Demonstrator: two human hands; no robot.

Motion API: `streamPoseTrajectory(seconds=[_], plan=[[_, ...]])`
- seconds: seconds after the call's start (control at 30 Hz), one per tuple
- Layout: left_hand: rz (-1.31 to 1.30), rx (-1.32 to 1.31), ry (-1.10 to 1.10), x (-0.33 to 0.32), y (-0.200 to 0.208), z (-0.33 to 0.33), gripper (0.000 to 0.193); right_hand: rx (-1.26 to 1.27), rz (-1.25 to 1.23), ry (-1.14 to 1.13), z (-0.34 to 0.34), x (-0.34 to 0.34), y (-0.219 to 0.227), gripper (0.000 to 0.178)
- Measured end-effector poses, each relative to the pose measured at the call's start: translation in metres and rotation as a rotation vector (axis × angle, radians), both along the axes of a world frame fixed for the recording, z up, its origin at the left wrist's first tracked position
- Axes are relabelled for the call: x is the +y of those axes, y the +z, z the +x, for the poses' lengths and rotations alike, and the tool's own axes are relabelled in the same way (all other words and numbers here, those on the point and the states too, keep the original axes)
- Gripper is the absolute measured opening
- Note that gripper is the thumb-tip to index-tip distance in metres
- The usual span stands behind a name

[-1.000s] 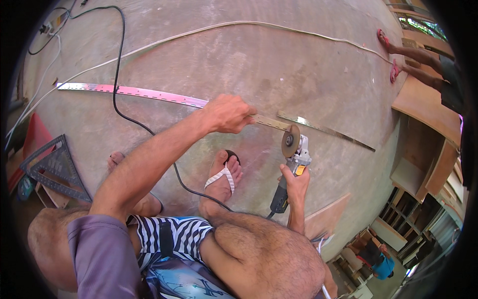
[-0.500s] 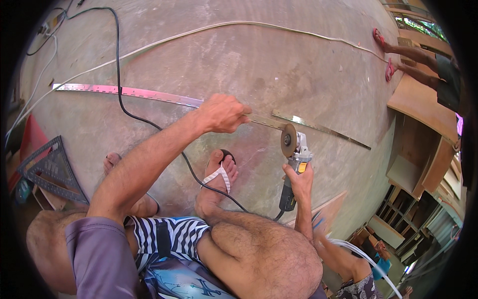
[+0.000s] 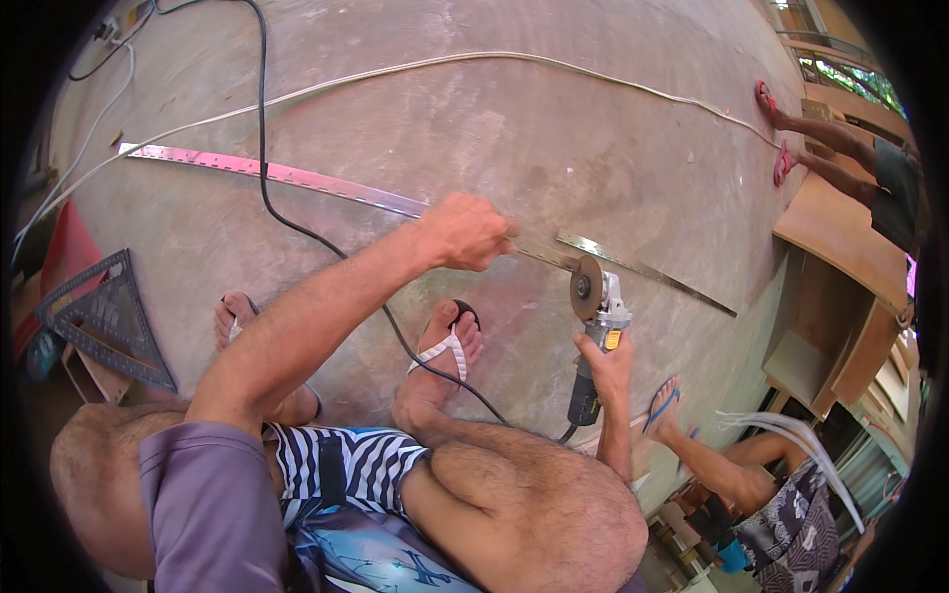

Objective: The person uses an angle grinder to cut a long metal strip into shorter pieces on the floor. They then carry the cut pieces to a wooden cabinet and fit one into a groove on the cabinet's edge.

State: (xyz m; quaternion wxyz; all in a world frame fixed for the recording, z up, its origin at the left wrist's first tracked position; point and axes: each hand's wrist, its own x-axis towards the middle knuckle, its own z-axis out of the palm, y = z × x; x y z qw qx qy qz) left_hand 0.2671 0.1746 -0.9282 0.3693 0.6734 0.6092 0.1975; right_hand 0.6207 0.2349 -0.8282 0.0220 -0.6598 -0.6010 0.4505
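Observation:
My left hand (image 3: 467, 233) is closed round a long, thin slotted metal strip (image 3: 341, 188), which slants from the far left down to the grinder. The strip looks like a piano hinge. In my right hand (image 3: 607, 368) is a grey and black angle grinder (image 3: 608, 318), held upright by its body. Its round disc (image 3: 586, 288) stands at the strip's right end; I cannot tell whether they touch. Just beyond the disc, a shorter metal strip (image 3: 647, 273) lies on the floor.
The grinder's black cord (image 3: 314, 237) crosses over the long strip and my foot. A white cable (image 3: 415, 66) curves across the floor. A dark triangular square (image 3: 107, 321) is at the left. Wooden cabinets (image 3: 840, 232) and a person in red sandals (image 3: 781, 163) are at the right. Another person's sandalled foot (image 3: 662, 405) is near my right arm.
The person at lower right has stepped forward, with long white pieces swinging beside them. The whole view has shifted slightly. My grip on the strip and grinder looks the same.

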Motion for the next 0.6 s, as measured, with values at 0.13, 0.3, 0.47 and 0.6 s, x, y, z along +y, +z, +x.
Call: streamPoseTrajectory(seconds=[0.13,0.3,0.47,0.6], plan=[[0.022,-0.006,-0.017,-0.005,-0.003,0.002,0.025,-0.066,-0.041,0.103,0.009,0.020,0.009,0.050],[0.068,0.008,-0.023,-0.016,-0.005,0.001,0.024,-0.160,-0.043,0.340,0.010,0.058,0.020,0.055],[0.048,0.006,-0.039,-0.023,-0.003,0.002,0.024,-0.168,-0.039,0.552,-0.003,0.089,0.032,0.063],[0.026,0.015,-0.051,-0.023,0.000,0.005,0.024,-0.218,-0.060,0.622,-0.013,0.103,0.038,0.067]])
